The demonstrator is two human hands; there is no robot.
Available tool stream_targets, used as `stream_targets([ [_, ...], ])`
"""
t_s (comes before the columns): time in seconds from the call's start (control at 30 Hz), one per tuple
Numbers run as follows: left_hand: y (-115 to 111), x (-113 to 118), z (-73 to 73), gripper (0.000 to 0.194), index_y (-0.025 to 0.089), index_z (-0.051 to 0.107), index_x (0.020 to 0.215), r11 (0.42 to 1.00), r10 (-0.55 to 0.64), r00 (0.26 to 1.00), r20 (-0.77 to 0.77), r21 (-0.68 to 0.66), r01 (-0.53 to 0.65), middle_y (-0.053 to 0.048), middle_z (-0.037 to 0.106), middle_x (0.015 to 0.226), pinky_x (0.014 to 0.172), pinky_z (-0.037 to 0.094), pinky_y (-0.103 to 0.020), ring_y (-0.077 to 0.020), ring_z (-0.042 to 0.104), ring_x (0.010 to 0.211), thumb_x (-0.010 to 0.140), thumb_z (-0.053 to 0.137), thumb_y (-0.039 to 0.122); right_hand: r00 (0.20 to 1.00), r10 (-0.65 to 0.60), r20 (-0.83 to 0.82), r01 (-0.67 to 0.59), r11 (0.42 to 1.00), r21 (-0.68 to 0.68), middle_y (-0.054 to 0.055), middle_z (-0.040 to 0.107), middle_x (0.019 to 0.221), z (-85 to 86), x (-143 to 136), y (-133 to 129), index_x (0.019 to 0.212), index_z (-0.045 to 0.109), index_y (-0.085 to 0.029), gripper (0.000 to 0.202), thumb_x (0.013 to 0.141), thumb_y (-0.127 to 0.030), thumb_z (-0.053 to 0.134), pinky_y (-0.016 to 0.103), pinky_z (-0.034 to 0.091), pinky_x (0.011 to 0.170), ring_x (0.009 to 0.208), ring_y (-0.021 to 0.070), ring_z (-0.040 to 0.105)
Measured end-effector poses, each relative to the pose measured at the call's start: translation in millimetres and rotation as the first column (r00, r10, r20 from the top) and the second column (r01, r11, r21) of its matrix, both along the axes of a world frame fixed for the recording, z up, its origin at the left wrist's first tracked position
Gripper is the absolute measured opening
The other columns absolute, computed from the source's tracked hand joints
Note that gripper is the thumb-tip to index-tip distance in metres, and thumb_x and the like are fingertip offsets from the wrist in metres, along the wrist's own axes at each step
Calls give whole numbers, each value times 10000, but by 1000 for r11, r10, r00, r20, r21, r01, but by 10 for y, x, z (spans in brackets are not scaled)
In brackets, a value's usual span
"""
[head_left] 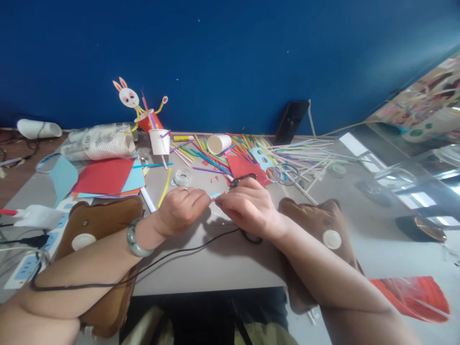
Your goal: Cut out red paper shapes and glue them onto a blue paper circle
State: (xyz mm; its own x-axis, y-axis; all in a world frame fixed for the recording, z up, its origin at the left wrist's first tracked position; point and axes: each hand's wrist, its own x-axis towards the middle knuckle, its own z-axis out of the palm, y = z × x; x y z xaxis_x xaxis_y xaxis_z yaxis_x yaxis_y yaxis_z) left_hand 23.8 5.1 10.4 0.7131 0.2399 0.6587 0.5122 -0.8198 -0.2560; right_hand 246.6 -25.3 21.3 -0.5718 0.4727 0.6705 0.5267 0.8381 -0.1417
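Observation:
My left hand (183, 209) and my right hand (250, 207) meet fingertip to fingertip above the middle of the table. Both are closed in a pinch. A tiny pinkish scrap (214, 199) shows where they meet, too small to name. Just behind my right hand a black object (244, 180) is partly hidden; I cannot tell whether I touch it. A black cord (187, 250) crosses my left forearm and passes under my right hand. A roll of clear tape (183, 178) lies behind my left hand. Small red paper scraps (215, 179) lie beyond my fingertips.
Colored pipe cleaners (247, 146) spread along the back, with a paper cup (219, 143) on its side. A white cup (160, 142) stands before a rabbit figure (129, 97). Red paper (104, 176) lies left. Brown cushions (104, 215) sit under both arms; a phone (292, 121) leans on the wall.

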Motion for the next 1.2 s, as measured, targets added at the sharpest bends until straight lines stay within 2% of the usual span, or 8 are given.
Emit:
stream_targets([
  [0.1,-4,-1,7,216,204,541,718,1000,1,1000,2,-10,-1,10,518,592,573,313,-308,-147,450,554,889,497,79,1000,-12,27,12,1000,-5,-3,714,807,-29,8,8,1068,585,-271,112,963,-230,579,349,446,749,726,160,660],
  [0.33,-5,-5,12,223,207,506,699,1000,4,1000,17,-3,-4,18,497,575,557,310,-312,-142,433,535,880,508,78,999,19,43,-24,994,106,-1,720,820,18,-35,-7,1065,529,-241,196,932,-102,571,334,432,730,689,141,651],
  [0.63,-13,3,-1,145,205,550,825,1000,-1,999,50,-29,2,31,537,595,581,327,-305,-129,501,562,921,502,107,997,9,78,-17,995,100,16,746,893,32,-35,-10,1057,505,-251,179,938,-125,552,350,431,738,713,157,672],
  [1.0,-27,-2,20,203,201,572,736,1000,-13,1000,7,-9,13,12,549,605,567,315,-318,-136,472,554,915,513,124,996,2,92,-10,997,81,18,750,912,56,-44,-18,1045,499,-246,158,945,-126,524,350,417,741,689,153,649],
  [1.07,-32,-6,6,214,199,582,729,998,-24,1000,15,-64,24,8,564,612,557,309,-318,-134,481,555,907,507,108,996,10,86,-18,995,95,17,751,904,54,-50,-10,1053,492,-245,186,932,-113,541,349,417,736,677,151,645],
  [1.13,-23,2,-8,216,200,607,744,972,-31,996,84,-232,50,7,599,635,551,319,-303,-126,514,570,916,504,120,998,8,61,-14,995,101,5,751,893,49,-61,-5,1062,494,-252,203,923,-118,557,343,416,734,667,146,645],
  [1.17,-9,12,-11,203,202,626,761,928,-19,988,151,-365,74,6,628,662,557,340,-288,-122,544,594,923,518,145,999,-2,40,-2,995,96,0,752,894,47,-68,-6,1067,499,-257,205,920,-135,572,340,416,736,676,146,650],
  [1.2,11,25,-11,170,205,648,788,849,11,972,234,-515,114,1,663,708,577,373,-270,-121,580,636,923,547,185,1000,-21,7,21,996,86,-3,751,897,47,-76,-10,1072,506,-261,207,914,-161,594,338,417,740,693,148,658],
])
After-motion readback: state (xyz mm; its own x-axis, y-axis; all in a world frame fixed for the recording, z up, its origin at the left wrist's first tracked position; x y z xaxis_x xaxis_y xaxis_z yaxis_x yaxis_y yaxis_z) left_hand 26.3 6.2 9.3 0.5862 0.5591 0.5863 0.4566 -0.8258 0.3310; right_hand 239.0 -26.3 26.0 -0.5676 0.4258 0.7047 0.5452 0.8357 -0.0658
